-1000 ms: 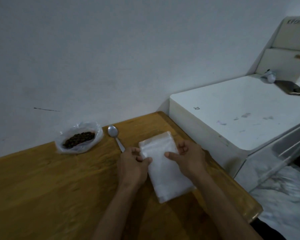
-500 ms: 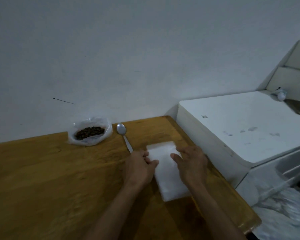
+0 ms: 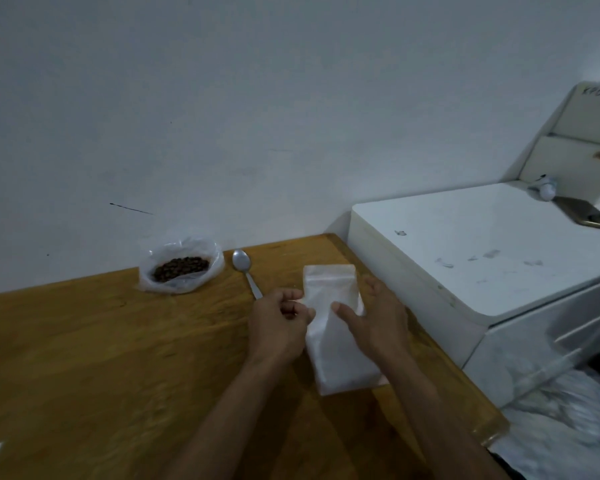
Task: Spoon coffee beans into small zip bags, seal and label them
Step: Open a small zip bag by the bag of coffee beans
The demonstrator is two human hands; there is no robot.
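The left hand [image 3: 279, 325] pinches the left edge of a stack of small zip bags [image 3: 338, 327], thumb and fingers curled at the rim. The right hand [image 3: 374, 315] lies on the stack's right side, fingers fairly straight, thumb stretched across the top bag; whether it is lifting one bag free or only steadying the pile is hard to tell in this dim, slightly blurred view. The bags lie flat on the wooden table [image 3: 101, 358], near its right edge, their zip ends pointing toward the wall. Just beyond the left hand lies a metal spoon [image 3: 245, 271], unused, and further left an open plastic bag of coffee beans [image 3: 181, 268] sits against the wall. By the look of it the job has barely begun: no bag is filled, so spooning, sealing and labelling are all left.
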